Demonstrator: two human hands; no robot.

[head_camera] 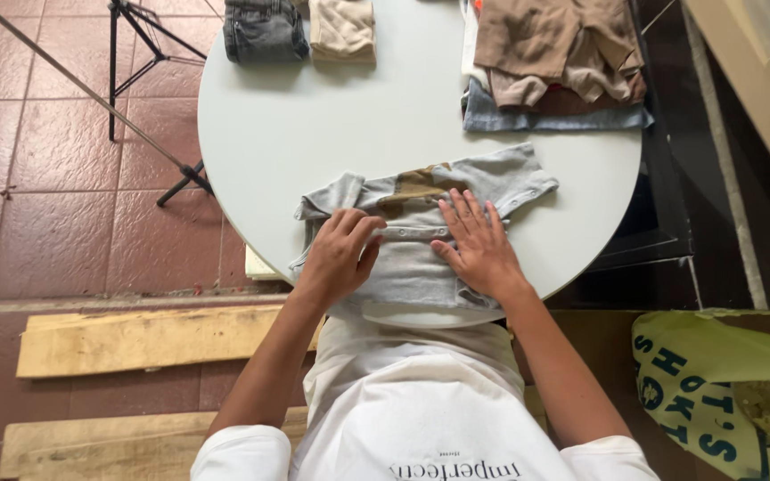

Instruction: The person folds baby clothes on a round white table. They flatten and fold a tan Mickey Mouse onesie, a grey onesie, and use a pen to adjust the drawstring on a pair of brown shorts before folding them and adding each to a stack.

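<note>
A grey short-sleeved shirt (412, 267) with a brown collar lies flat on the near part of a round white table (314, 134). My left hand (339, 254) rests on the shirt's left side, fingers slightly curled over the button strip. My right hand (479, 245) lies flat on the right side, fingers spread and pointing toward the collar. Neither hand holds anything; both press on the cloth.
Folded dark grey jeans (265, 31) and a folded beige garment (342, 28) sit at the table's far edge. A heap of brown and blue clothes (554, 67) lies far right. A tripod stand (149, 98) stands left, wooden planks (144, 343) below, a green bag (715, 374) at right.
</note>
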